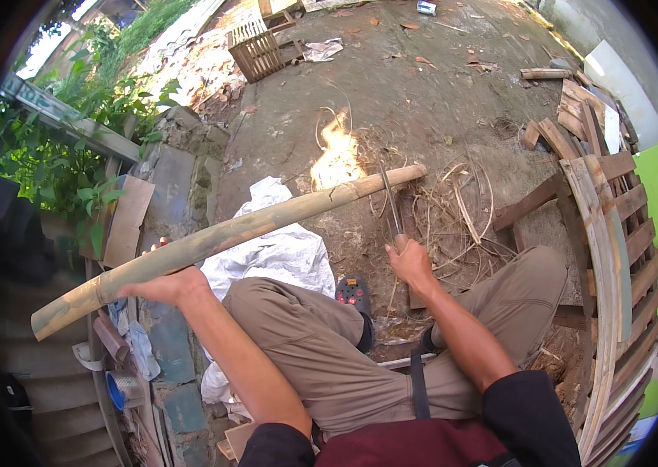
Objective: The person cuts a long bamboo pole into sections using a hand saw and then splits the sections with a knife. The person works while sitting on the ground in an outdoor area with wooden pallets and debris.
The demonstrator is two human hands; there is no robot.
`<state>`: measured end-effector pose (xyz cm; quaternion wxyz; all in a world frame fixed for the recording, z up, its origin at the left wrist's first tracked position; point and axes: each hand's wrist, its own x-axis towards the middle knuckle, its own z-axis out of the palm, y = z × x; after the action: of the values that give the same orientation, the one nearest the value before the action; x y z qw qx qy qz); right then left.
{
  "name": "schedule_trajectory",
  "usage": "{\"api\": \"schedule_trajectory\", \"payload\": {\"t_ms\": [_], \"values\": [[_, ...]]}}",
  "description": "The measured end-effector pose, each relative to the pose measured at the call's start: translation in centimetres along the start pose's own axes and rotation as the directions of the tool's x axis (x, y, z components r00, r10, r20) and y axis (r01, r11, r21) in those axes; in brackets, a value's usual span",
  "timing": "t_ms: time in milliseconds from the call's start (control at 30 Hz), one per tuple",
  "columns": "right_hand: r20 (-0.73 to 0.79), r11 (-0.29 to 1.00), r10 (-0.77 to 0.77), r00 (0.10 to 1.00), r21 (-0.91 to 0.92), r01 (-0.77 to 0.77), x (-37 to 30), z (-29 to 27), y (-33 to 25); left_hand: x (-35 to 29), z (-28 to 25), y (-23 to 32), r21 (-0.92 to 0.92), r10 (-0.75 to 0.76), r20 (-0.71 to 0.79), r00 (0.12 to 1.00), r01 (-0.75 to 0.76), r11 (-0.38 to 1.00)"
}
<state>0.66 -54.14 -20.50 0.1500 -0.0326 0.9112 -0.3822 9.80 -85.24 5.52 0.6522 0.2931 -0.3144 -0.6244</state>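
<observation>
A long, thick bamboo pole (247,230) slants across in front of me, its near-left end low and its far-right end higher. My left hand (167,286) is closed around the pole from underneath near the left end; fingertips show on the far side. In my right hand (411,263) is the handle of a long-bladed knife (389,194), gripped in a fist. The blade points away from me and crosses the pole close to its right end, seemingly touching it. Below the pole, a crumpled white sack (286,253) lies on the ground beside my left knee.
A small fire (337,159) burns on the ground just beyond the pole. Bamboo strips (465,206) lie to the right. A slatted wooden pallet (609,226) leans at the right. A low block wall (177,366) runs along the left, and a wooden crate (255,50) stands farther off.
</observation>
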Motion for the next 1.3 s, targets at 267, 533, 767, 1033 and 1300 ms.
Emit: {"api": "schedule_trajectory", "payload": {"t_ms": [267,533,767,1033,1300], "values": [[0.045,0.979,-0.160,0.986,0.134,0.153,0.0,0.1,1.5,-1.5,1.0,0.4,0.202,-0.016,-0.055,0.998,0.026,0.979],[0.175,0.945,-0.318,0.932,-0.020,0.327,-0.7,-0.8,0.7,0.3,-1.0,-0.2,0.286,-0.033,-0.087,0.996,0.057,0.957],[0.157,0.969,-0.243,0.957,-0.010,0.248,-0.5,-0.8,0.0,4.6,-4.4,-1.9,0.252,-0.106,-0.127,0.986,0.135,0.958],[0.112,1.000,-0.018,0.994,-0.013,0.020,1.1,0.6,3.8,4.0,-4.1,-2.2,0.251,-0.123,-0.148,0.981,0.158,0.955],[0.092,0.995,-0.096,0.991,0.019,0.095,-0.3,-0.7,2.4,3.6,-3.7,-2.4,0.196,-0.104,-0.163,0.981,0.135,0.971]]}}
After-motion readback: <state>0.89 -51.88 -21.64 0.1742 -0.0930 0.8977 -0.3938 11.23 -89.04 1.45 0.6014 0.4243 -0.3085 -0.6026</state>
